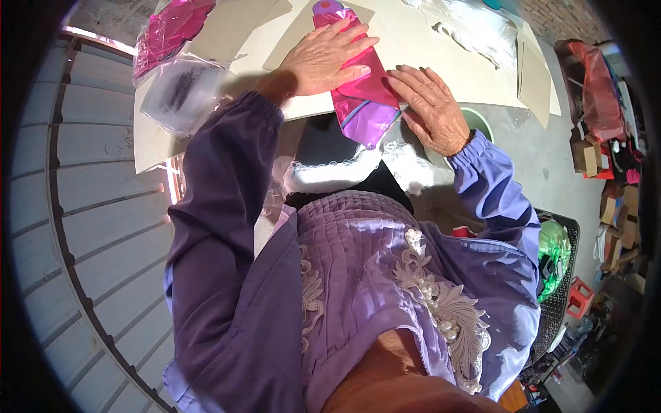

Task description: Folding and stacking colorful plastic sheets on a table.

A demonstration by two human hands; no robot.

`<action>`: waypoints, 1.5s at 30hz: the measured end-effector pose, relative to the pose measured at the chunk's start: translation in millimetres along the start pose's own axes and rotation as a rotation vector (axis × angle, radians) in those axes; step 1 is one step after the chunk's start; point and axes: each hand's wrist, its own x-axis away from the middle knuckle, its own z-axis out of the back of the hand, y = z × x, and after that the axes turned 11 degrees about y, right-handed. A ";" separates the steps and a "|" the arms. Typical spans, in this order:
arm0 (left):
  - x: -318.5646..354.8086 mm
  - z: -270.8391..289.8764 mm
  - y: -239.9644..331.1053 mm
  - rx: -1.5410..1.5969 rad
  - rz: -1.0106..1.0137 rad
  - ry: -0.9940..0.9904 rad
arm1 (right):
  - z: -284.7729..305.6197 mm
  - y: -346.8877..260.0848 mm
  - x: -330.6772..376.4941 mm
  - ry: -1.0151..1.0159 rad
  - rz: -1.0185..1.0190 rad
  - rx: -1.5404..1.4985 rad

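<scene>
A long, shiny pink and purple folded piece (372, 89), perhaps foil or thin film, lies on the white table (413, 41), and its purple end hangs past the near edge. My left hand (320, 62) rests flat across its upper part with the fingers stretched out. Along its right side, my right hand (430, 107) has its fingers extended, the tips at the pink edge. Beneath the left palm, part of the piece is hidden. A purple tab with a red spot (326, 6) shows at the far end.
Clear plastic packs (182, 93) and a bright pink package (172, 31) lie at the table's left. White plastic (475, 31) sits at the far right. A pale green bucket (480, 120) stands below the right edge, with a black crate (568, 241) and red stool (580, 297) farther right.
</scene>
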 end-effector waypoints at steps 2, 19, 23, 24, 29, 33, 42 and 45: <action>1.6 1.6 3.2 0.011 -0.015 -0.007 | -3.8 -1.6 -4.5 0.010 -0.005 0.009; 8.6 21.2 20.6 0.140 -0.009 0.092 | -15.1 13.8 -44.4 0.122 0.112 -0.108; 7.5 29.2 26.1 0.216 0.051 0.140 | -23.0 15.8 -51.3 0.165 0.099 -0.240; 8.0 32.3 26.3 0.212 0.053 0.141 | -24.6 15.9 -52.4 0.178 0.082 -0.313; 15.2 39.0 19.0 0.485 0.106 0.141 | -27.8 14.4 -52.9 0.255 0.066 -0.381; 25.2 41.0 13.9 0.537 0.046 0.123 | -25.5 14.1 -52.9 0.192 -0.023 -0.391; 45.0 52.5 12.3 0.766 0.025 0.206 | -39.2 15.0 -48.1 0.149 -0.474 -0.944; 44.5 56.4 13.5 0.768 0.002 0.203 | -43.5 17.8 -47.6 0.201 -0.531 -1.066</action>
